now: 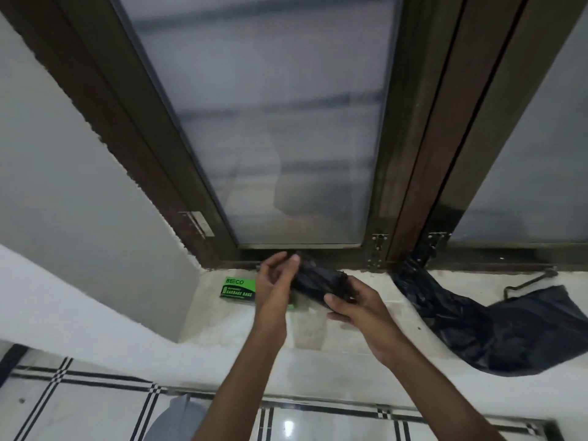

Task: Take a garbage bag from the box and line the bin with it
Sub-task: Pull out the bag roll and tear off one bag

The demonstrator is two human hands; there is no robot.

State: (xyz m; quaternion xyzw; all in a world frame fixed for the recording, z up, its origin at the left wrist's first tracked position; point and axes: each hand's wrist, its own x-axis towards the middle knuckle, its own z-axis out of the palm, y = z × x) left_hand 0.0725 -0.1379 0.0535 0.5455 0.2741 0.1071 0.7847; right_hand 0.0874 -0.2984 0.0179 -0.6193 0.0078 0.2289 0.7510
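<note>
While we hold it above the sill (222,326), bag (315,276) spans both hands: left hand (273,291) pinches far end, right hand (359,305) grips near end.

The box (238,291) is set on the sill (222,326), left of the roll (315,278). A loose bag (496,329) is spread to the right, before the window (286,122).

Crinkled glossy black plastic garbage bag (315,278), printed green cardboard box (238,291), frosted glass window (280,122), stained stone sill (350,319).

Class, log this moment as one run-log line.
left hand, right hand: hold rolled garbage bag | garbage bag box: on window sill
</note>
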